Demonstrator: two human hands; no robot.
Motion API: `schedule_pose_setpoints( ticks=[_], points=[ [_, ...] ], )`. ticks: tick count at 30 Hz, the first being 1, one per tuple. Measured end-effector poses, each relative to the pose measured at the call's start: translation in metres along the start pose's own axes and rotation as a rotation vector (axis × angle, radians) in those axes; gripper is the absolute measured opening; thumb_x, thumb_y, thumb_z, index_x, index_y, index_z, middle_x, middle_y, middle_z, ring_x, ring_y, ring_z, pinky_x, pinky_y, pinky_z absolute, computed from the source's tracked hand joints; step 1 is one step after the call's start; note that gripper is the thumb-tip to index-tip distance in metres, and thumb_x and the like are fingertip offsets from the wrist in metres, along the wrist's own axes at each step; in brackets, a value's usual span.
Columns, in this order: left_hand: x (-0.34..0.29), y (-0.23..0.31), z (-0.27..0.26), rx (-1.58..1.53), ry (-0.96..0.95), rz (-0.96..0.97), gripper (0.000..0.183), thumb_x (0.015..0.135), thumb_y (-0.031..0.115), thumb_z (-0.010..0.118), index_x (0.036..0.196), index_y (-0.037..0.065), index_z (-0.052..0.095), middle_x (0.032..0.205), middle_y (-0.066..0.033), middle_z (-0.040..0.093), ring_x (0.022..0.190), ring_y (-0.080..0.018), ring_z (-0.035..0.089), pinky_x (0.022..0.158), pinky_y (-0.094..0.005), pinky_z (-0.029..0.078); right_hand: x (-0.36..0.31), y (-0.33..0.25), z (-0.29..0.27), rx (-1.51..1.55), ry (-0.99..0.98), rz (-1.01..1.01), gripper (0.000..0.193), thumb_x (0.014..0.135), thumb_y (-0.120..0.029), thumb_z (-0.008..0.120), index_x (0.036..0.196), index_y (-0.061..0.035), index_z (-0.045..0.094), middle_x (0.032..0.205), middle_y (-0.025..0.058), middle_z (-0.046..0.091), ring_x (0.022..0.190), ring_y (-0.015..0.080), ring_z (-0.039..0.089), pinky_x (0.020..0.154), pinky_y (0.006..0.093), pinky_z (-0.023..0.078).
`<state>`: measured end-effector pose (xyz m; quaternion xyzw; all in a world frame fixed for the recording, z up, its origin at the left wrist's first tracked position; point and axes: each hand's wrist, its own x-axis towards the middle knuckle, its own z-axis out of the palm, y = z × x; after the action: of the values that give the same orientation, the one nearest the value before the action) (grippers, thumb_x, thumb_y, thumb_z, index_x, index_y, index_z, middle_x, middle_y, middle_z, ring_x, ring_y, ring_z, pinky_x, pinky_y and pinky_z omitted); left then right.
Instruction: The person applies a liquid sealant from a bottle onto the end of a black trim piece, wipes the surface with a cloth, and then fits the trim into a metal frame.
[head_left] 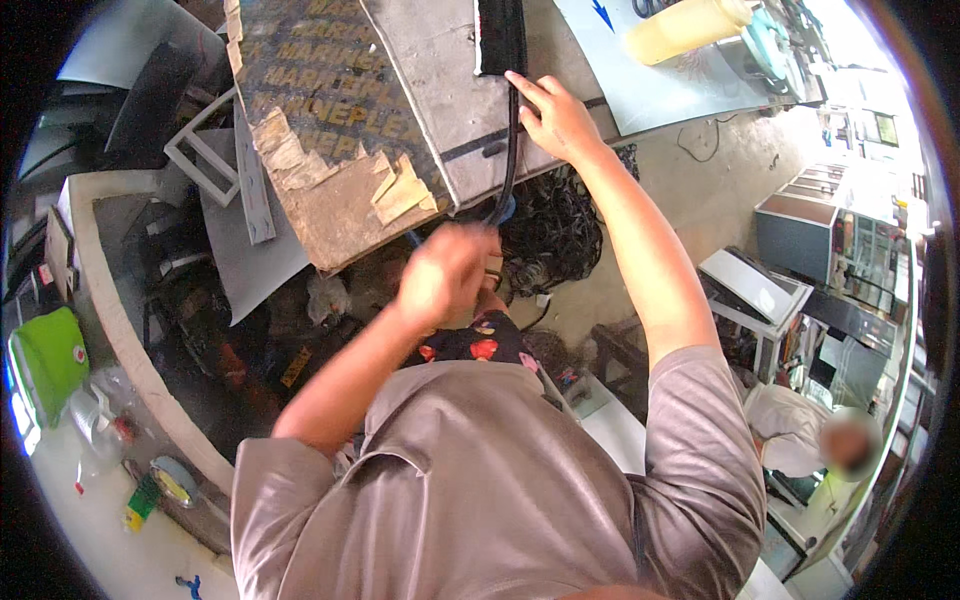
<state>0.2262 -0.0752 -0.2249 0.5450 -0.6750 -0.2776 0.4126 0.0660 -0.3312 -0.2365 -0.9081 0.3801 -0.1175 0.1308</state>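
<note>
A long black piece with a white edge (497,45) lies on the grey board top. From it a thin black rubber strip (512,150) runs toward me and over the board's near edge. My right hand (558,120) rests beside the strip, its index finger stretched out onto the strip next to the black piece and its thumb apart. My left hand (440,280), smeared by motion, is closed at the strip's lower stretch below the board edge. Its fingertips are mostly hidden.
A worn brown board (340,130) with peeling paper covers the table's left part. At the far right a yellowish bottle (690,30) lies on a pale sheet (625,95). A black tangled heap (555,215) is under the table. A person (790,430) is at lower right.
</note>
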Motion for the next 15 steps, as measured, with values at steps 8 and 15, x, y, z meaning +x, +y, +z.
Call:
schedule_pose_setpoints(
  ticks=[8, 15],
  points=[
    [0.267, -0.052, -0.041, 0.529, -0.231, -0.575, 0.097, 0.066, 0.047, 0.084, 0.134, -0.008, 0.043, 0.136, -0.0288, 0.049, 0.124, -0.0415, 0.05, 0.103, -0.0439, 0.045, 0.003, 0.015, 0.016, -0.232, 0.15, -0.399, 0.045, 0.088, -0.02, 0.059, 0.132, -0.021, 0.057, 0.107, 0.0135, 0.057, 0.091, 0.034, 0.064, 0.079, 0.0435, 0.055],
    [0.277, -0.084, -0.019, 0.56, -0.178, -0.573, 0.099, 0.061, 0.06, 0.081, 0.127, -0.009, 0.052, 0.131, -0.0266, 0.054, 0.119, -0.0371, 0.056, 0.094, -0.0418, 0.05, -0.009, 0.004, 0.022, -0.127, 0.069, -0.13, 0.045, 0.086, -0.015, 0.061, 0.129, -0.0238, 0.06, 0.108, 0.013, 0.056, 0.089, 0.0342, 0.064, 0.078, 0.0428, 0.054]
  ],
)
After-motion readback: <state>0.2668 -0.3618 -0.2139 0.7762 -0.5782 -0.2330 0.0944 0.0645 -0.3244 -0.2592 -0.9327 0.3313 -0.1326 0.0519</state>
